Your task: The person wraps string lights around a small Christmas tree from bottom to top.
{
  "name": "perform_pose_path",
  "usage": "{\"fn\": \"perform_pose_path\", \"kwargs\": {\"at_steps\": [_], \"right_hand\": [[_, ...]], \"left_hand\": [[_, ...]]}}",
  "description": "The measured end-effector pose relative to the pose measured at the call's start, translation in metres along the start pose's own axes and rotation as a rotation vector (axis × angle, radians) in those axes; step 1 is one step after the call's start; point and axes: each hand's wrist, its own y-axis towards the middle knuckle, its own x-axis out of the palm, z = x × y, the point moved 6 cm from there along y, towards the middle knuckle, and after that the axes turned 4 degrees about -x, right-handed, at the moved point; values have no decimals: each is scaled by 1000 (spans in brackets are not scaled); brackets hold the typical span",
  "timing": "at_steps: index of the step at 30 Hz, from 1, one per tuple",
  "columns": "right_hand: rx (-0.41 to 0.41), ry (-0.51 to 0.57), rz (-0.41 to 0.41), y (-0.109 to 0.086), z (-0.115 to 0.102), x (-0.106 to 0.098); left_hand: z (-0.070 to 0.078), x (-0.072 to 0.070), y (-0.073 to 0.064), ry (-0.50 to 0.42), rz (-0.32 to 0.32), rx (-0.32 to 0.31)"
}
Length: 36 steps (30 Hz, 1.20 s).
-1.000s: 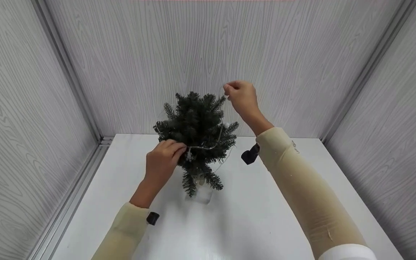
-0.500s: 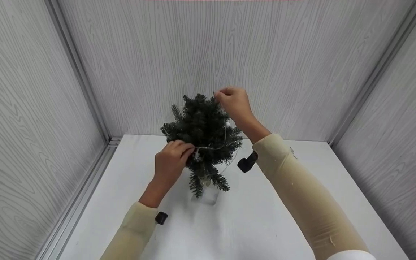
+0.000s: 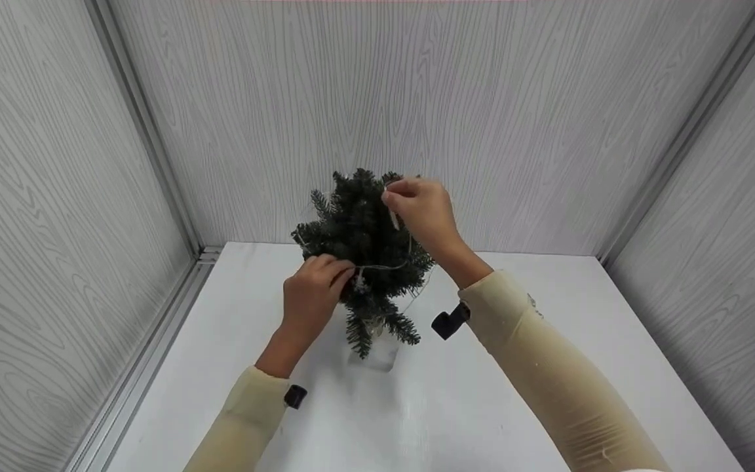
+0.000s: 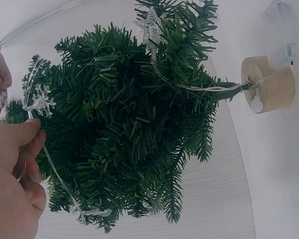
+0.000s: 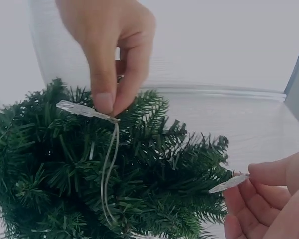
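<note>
A small artificial Christmas tree (image 3: 351, 229) stands in front of both hands, wound with a string of clear fairy lights (image 3: 384, 267). At its near left side the left hand (image 3: 310, 294) pinches the light wire beside a snowflake light (image 4: 41, 101). Over the upper right branches the right hand (image 3: 422, 208) pinches another clear light (image 5: 229, 183), seen nearly edge-on in the right wrist view. Wire loops between the two hands across the branches. A clear star light (image 4: 149, 29) sits among lower branches in the left wrist view.
The tree's round wooden base (image 4: 275, 92) stands on a white table (image 3: 482, 380). A transparent box (image 4: 289, 42) lies next to it. Grey wood-grain panels (image 3: 377, 85) enclose the back and both sides.
The right hand has come down and left, from beyond the tree's upper right tip to over its branches, with the light. Against the tree, the left hand has stayed put. The head view shifted slightly.
</note>
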Motion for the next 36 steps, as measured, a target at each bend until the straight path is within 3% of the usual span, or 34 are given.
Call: {"fn": "perform_pose_path", "kwargs": {"at_steps": [5, 11, 19, 27, 33, 36], "right_hand": [[-35, -90, 59, -10, -1, 10], [-54, -64, 131, -18, 13, 17], [-108, 16, 167, -28, 28, 20], [-124, 31, 129, -42, 31, 12], [-139, 5, 10, -56, 34, 2], [-176, -54, -37, -65, 39, -3]], "left_hand": [[1, -1, 0, 11, 23, 4], [3, 2, 0, 12, 41, 11], [5, 3, -3, 7, 40, -1], [5, -1, -8, -12, 38, -25], [4, -8, -13, -67, 41, -49], [4, -12, -18, -133, 0, -73]]}}
